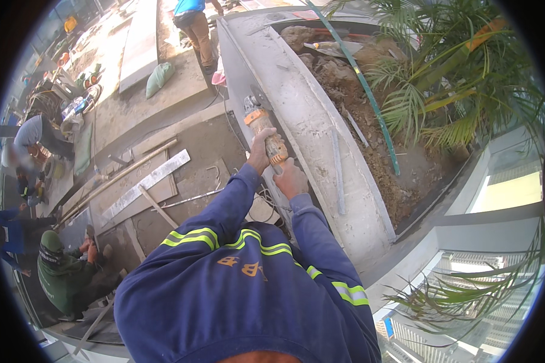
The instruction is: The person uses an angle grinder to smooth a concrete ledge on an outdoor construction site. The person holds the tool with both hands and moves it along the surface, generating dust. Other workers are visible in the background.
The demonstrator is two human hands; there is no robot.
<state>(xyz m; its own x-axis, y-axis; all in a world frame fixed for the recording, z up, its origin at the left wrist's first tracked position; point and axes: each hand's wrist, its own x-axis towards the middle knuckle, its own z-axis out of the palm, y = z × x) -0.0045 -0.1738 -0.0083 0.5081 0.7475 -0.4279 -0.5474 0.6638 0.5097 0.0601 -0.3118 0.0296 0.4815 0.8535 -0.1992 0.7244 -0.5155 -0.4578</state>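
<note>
Both of our hands are clamped on the orange-bodied angle grinder with its grey metal guard (261, 124): the left hand (259, 154) wraps the body behind the head, the right hand (290, 178) closes on the rear grip. We judge it heavy and rigid (it likely kicks), so two firm grips suit it. Its long axis runs away from us, head pointing forward along the side wall of the pale concrete planter (306, 115) holding brown soil.

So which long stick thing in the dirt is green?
The green pipe, running slantwise across the soil toward the palm plant. The other two long pieces, a grey bar on the concrete planter wall and a pale strip on the soil, aren't green.
</note>
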